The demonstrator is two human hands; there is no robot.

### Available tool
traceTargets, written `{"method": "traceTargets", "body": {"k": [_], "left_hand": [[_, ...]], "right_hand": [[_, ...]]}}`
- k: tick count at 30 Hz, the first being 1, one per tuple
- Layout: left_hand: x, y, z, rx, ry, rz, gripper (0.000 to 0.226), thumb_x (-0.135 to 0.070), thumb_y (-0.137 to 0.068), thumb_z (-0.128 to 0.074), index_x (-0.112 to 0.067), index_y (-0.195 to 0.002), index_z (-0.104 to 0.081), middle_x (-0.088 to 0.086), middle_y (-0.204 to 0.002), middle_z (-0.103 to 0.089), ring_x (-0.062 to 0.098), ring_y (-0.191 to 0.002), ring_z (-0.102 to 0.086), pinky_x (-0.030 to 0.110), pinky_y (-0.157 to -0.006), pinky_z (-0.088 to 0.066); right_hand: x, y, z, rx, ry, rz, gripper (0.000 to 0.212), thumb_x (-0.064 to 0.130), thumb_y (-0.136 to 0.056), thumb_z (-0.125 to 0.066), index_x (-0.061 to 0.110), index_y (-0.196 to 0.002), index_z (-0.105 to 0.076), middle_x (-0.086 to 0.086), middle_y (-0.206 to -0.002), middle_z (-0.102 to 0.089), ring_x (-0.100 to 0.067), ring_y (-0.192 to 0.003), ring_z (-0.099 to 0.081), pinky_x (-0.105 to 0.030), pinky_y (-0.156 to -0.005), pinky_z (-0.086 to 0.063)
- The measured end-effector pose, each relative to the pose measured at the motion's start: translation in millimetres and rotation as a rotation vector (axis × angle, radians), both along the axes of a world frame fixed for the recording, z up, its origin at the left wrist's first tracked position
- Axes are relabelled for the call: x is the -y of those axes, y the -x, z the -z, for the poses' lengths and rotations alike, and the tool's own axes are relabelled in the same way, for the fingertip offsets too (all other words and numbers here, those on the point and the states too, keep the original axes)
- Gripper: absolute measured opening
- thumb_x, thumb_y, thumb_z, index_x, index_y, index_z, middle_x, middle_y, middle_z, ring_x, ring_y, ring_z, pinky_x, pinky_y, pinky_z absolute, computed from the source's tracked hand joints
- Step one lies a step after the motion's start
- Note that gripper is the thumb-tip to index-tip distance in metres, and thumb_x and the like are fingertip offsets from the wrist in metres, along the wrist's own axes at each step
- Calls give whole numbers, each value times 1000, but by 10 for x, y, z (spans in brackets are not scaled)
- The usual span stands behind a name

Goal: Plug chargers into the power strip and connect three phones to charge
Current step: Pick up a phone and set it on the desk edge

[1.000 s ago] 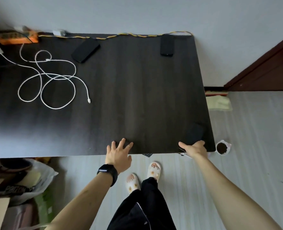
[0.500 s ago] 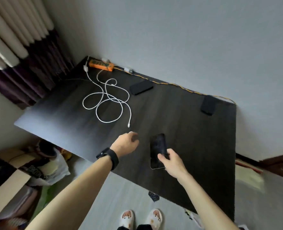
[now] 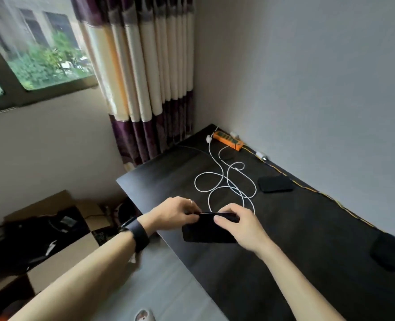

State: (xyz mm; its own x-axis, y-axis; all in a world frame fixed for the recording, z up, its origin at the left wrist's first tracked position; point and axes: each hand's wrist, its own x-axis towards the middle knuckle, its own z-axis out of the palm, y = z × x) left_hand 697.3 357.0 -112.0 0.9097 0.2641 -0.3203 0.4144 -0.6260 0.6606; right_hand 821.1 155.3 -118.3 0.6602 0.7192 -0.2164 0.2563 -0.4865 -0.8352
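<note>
Both hands hold a black phone (image 3: 207, 230) over the near left edge of the dark table (image 3: 284, 228). My left hand (image 3: 177, 213) pinches its left end; my right hand (image 3: 240, 224) grips its right end. A white charging cable (image 3: 224, 181) lies in loops behind the hands, and its free end is hidden by them. The cable's white charger (image 3: 208, 138) lies at the left end of the orange power strip (image 3: 227, 140) in the far corner; whether it is plugged in is unclear. A second black phone (image 3: 275, 183) lies by the wall, a third (image 3: 387, 250) at the right.
A yellow cord (image 3: 307, 185) runs along the wall edge with a small white adapter (image 3: 260, 155) on it. Striped curtains (image 3: 145, 77) hang behind the table's far left. An open cardboard box (image 3: 60, 230) with dark items sits on the floor at left.
The view swung left toward the window. My right hand carried the phone from the table's right front corner to the left edge, and my left hand came off the table and took hold of it.
</note>
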Motion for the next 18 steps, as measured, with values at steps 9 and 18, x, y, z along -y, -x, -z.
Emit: {"method": "traceTargets", "body": {"k": [9, 18], "left_hand": [[-1443, 427, 355, 13, 232, -162, 4, -33, -90, -68, -36, -88, -69, -21, -83, -70, -12, -64, -59, 5, -51, -42], [-2150, 606, 1016, -163, 118, -254, 51, -41, -80, -73, -22, -125, -58, -2, -119, -65, 16, -110, -61, 27, -93, -48]], "right_hand": [[-1626, 291, 335, -495, -235, 288, 13, 18, -91, -71, 14, -103, -69, -5, -95, -77, -20, -93, -71, -39, -76, -60], [-2645, 438, 962, -627, -69, 337, 21, 6, -97, -59, 8, -116, -66, -14, -109, -73, -33, -102, -71, -46, -73, -63]]}}
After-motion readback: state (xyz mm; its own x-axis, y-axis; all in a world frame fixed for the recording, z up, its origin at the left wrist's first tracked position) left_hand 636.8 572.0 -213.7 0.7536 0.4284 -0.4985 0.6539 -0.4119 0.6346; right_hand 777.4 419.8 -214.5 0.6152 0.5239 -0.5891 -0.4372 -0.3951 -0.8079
